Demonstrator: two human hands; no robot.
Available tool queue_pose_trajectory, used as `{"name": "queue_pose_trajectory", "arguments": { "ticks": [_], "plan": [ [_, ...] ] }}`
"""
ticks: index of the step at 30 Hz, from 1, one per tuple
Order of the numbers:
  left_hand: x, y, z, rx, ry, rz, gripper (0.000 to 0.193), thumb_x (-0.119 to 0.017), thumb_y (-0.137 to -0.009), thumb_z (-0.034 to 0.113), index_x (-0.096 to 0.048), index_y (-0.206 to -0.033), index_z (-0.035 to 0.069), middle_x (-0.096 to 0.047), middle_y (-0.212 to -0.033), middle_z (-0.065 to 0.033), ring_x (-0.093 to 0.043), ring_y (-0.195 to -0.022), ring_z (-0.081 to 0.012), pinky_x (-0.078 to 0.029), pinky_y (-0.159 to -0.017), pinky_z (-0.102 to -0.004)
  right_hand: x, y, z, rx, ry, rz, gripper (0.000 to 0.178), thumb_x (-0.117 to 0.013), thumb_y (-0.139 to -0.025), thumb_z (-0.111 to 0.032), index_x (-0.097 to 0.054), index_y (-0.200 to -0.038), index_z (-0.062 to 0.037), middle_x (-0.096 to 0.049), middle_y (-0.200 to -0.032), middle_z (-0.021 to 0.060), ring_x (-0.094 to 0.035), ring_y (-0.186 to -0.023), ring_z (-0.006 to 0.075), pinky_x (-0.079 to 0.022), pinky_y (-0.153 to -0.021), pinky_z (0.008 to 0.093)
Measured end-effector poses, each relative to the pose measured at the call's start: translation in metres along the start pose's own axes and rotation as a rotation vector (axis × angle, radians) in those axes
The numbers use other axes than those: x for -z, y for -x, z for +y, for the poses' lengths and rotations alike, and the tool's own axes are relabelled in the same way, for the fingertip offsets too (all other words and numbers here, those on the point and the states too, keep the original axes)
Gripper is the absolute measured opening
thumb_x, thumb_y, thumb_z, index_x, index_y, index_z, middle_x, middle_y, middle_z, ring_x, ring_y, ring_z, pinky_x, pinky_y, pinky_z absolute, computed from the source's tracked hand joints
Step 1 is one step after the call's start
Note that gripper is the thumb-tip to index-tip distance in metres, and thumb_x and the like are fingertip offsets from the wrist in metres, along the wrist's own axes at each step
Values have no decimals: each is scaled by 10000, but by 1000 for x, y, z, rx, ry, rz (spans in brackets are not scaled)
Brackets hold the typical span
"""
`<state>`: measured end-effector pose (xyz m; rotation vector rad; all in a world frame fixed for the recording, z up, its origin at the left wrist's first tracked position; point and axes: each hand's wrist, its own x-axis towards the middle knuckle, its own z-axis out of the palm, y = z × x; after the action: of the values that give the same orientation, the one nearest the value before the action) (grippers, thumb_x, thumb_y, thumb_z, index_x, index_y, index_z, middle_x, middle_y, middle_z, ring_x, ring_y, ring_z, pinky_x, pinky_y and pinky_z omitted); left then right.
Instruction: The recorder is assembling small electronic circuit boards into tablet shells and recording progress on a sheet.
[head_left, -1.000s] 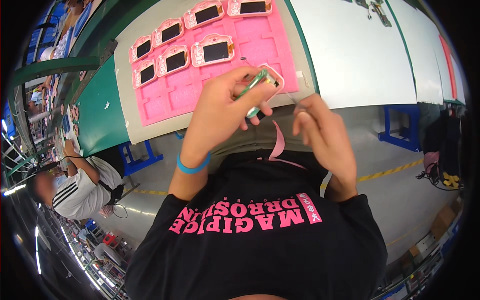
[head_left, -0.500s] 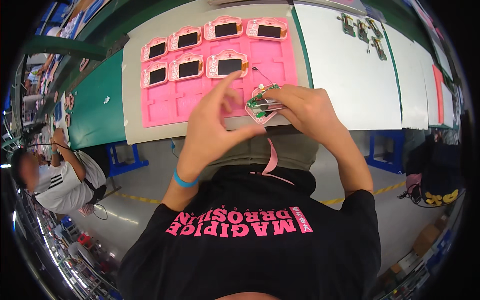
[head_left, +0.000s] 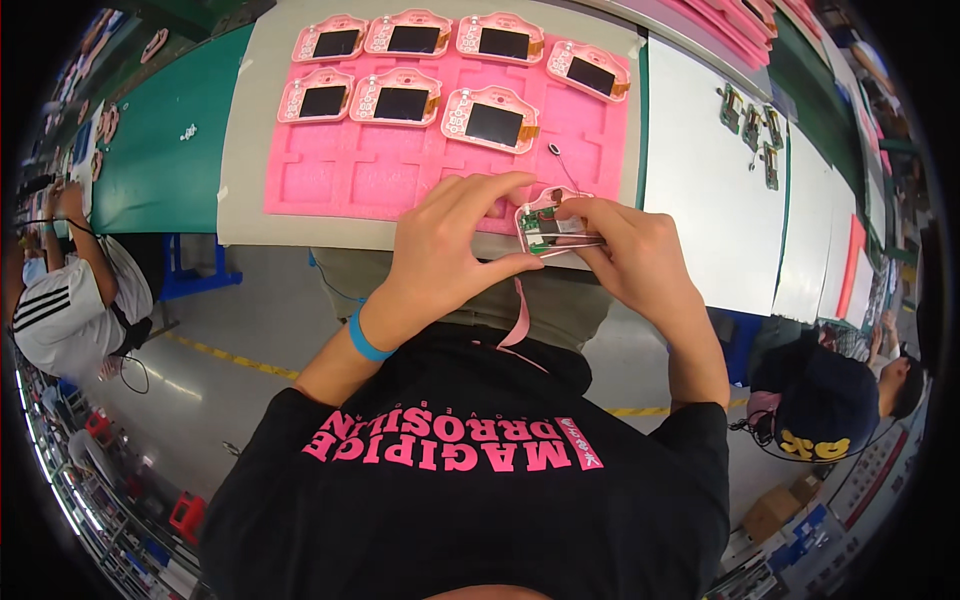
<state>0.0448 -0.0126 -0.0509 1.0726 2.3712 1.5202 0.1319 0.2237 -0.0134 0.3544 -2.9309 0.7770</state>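
A pink plastic casing (head_left: 525, 247) with a green circuit board (head_left: 535, 222) in it is at the tray's near right corner. My left hand (head_left: 450, 235) curves round its left side, index finger at the top edge and thumb at the bottom, seemingly gripping it. Metal tweezers (head_left: 578, 243) are in my right hand (head_left: 640, 240), their tips over the board. That hand's fingers cover the casing's right part. Beyond the casing, a small dark oval part (head_left: 555, 149) lies on the end of a thin wire.
A pink foam tray (head_left: 350, 200) carries several pink casings with dark screens (head_left: 492, 124). Several circuit boards (head_left: 770, 165) lie on the white surface to the right. A green mat (head_left: 165, 150) covers the left. Other people (head_left: 75, 290) are at both sides.
My left hand has closed in from the left onto the casing's edges; before, it was apart from it. The right hand keeps the tweezers at the board. The whole view has shifted and turned.
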Motion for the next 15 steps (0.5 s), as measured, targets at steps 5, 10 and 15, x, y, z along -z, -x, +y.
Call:
{"name": "queue_pose_trajectory", "arguments": {
  "ticks": [5,10,15],
  "plan": [
    [-2,-2,-2,-53,-49,-3,746,-981,-674,159,-712,-1367,98,-747,-1122,-18,-653,-921,-183,-550,-874,-315,-2,-8,1,-137,-131,-22,314,-855,-808,-49,-745,-1102,-61,-764,-853,40,-650,-645,193,-491,-624,309],
    [-7,3,2,-46,-96,11,701,-974,-701,158,-718,-1352,104,-730,-1100,-16,-643,-895,-167,-548,-817,-304,4,-14,2,-349,-325,-140,312,-887,-780,-20,-742,-1056,-48,-701,-778,23,-520,-610,134,-426,-609,268],
    [15,-6,9,145,237,17,622,-951,-745,170,-731,-1324,117,-682,-1083,-18,-598,-843,-143,-513,-728,-281,5,-5,15,-438,-636,171,223,-878,-812,-46,-741,-987,-30,-563,-679,-26,-410,-598,89,-346,-584,240]
  ]
}}
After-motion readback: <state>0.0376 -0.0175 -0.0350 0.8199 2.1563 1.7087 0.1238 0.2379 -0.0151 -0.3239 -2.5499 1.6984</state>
